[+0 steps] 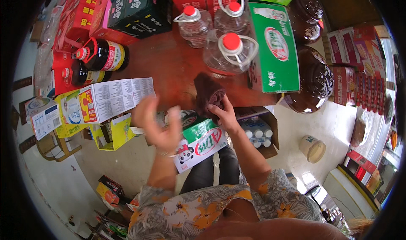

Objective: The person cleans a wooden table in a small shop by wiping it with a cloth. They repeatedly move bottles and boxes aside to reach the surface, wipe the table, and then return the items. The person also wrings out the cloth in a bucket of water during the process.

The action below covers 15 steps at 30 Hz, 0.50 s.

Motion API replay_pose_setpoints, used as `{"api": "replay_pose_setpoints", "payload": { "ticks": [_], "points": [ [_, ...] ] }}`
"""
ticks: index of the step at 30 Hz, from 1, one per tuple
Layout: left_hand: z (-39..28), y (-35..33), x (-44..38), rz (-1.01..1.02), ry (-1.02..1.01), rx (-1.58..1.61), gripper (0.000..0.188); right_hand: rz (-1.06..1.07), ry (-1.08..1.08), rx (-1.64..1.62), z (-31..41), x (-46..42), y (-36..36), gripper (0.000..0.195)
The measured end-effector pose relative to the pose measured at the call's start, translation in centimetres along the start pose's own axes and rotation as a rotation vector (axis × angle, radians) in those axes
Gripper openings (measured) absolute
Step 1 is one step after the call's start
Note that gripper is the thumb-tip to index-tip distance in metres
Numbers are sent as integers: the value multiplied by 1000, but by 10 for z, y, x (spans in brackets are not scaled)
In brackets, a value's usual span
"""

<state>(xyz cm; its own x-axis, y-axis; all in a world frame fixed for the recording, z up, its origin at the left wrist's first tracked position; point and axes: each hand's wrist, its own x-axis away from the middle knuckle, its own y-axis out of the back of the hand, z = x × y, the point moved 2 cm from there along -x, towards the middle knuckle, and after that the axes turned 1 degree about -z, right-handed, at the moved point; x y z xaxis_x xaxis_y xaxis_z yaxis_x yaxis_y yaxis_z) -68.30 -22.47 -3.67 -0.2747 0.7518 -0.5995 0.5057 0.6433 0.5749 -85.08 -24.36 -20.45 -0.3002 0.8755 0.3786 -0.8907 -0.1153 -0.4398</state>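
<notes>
My right hand (225,114) grips a dark maroon cloth (206,91), folded into a thick bundle, at the front edge of the reddish-brown wooden table (152,59). To its left, my left hand (158,126) is raised with fingers apart and holds nothing; motion blurs it. Below the hands a green and white carton (203,145) with a panda print sits above my legs. Just beyond the cloth stands a large clear plastic jug (219,54) with a red cap and white handle. Two similar jugs, one of them a clear jug (195,27), stand behind it.
A green carton (274,50) and big dark glazed jars (309,81) border the right side. At left are dark sauce bottles (109,54) and an opened drink carton (114,97). Under the table edge sits a box of white-capped bottles (258,132). A tub (312,148) stands on the floor.
</notes>
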Motion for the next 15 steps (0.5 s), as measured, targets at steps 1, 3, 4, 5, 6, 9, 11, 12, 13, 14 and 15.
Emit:
{"api": "replay_pose_setpoints", "payload": {
  "ticks": [1,3,4,5,6,9,11,12,13,14,15],
  "points": [
    [18,31,-9,-34,-1,-112,44,15,116,379,-7,-14,1,64],
    [73,89,-31,-219,48,-191,41,-38,319,1158,-26,-39,-5,75],
    [91,114,-52,-193,100,-356,41,-90,409,1556,-37,-53,-10,81],
    [113,135,-69,-162,155,-502,41,-83,376,1641,-57,-66,-10,84],
    [145,152,-81,-86,134,-487,42,-78,342,1720,-79,-79,-11,88],
    [220,187,-93,97,83,-462,45,-208,369,1738,-112,-120,-44,93],
    [241,193,-84,146,110,-412,46,-308,354,1697,-122,-139,-66,94],
    [238,184,-86,132,131,-363,47,-292,468,1703,-120,-154,-72,95],
    [236,178,-86,116,150,-312,48,-256,490,1685,-120,-173,-82,93],
    [237,181,-84,80,237,-255,48,-231,532,1651,-120,-195,-96,91],
    [238,180,-83,87,255,-247,47,-248,542,1675,-119,-218,-110,91]
  ]
}}
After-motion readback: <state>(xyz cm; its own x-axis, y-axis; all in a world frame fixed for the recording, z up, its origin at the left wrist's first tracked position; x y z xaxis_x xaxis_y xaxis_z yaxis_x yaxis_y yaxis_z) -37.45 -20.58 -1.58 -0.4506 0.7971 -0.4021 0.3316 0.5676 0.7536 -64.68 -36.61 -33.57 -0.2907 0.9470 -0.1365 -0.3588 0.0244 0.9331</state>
